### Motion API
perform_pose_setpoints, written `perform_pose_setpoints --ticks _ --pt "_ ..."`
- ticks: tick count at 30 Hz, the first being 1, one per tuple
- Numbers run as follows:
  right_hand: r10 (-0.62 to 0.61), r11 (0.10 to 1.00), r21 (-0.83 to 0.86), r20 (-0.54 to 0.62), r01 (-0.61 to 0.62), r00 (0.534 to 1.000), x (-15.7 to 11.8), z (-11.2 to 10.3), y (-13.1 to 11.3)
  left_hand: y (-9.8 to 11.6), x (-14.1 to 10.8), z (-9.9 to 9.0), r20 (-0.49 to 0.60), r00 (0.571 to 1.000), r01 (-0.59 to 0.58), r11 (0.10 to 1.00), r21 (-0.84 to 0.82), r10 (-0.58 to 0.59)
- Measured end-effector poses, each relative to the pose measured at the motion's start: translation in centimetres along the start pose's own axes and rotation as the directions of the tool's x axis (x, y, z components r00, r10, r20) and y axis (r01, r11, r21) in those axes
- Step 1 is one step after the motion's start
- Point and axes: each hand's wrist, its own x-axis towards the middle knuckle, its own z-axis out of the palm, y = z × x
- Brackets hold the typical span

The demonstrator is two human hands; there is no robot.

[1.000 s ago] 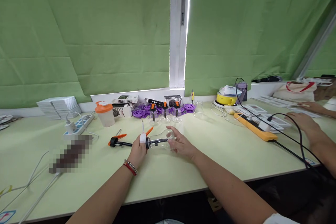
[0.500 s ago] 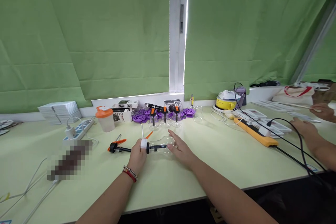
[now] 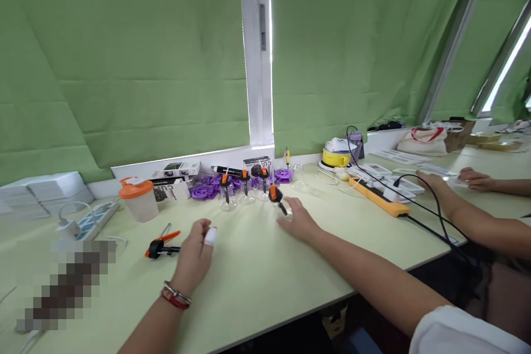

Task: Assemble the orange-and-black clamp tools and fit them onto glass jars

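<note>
My right hand holds a clear glass bottle with a black and orange top, upright or slightly tilted, beside a row of three similar bottles. My left hand, with a white covering on one finger, is apart from the bottle, its fingers loosely bent and nothing visible in them. Close to it on the table lies a loose black and orange top with a black tube, whose end is hidden behind the hand. A clear glass vessel stands farther back.
An orange-lidded cup and a power strip stand on the left. Purple parts and boxes line the back. On the right are an orange power strip, black cables and a co-worker's arms.
The bottle has gone from lying between both hands to near the row at the back, in my right hand. My left hand has let go of it. The view has turned right.
</note>
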Motion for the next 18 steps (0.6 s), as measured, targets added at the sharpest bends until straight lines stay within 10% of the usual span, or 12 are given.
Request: perform_pose_setpoints --ticks 9,13,18 --pt "0.217 0.968 0.122 0.043 -0.221 0.975 8.6 1.0 7.1 -7.4 5.6 -6.9 0.054 0.948 0.193 0.701 0.687 -0.313" --pt "0.216 0.964 0.149 0.054 -0.222 0.975 11.3 2.0 8.2 -10.4 6.3 -8.7 0.202 0.845 0.283 0.734 0.617 -0.495" --pt "0.199 0.959 0.184 0.112 -0.217 0.974 13.2 2.9 9.0 -12.5 6.3 -8.1 0.3 0.84 0.314 0.857 0.41 -0.452"
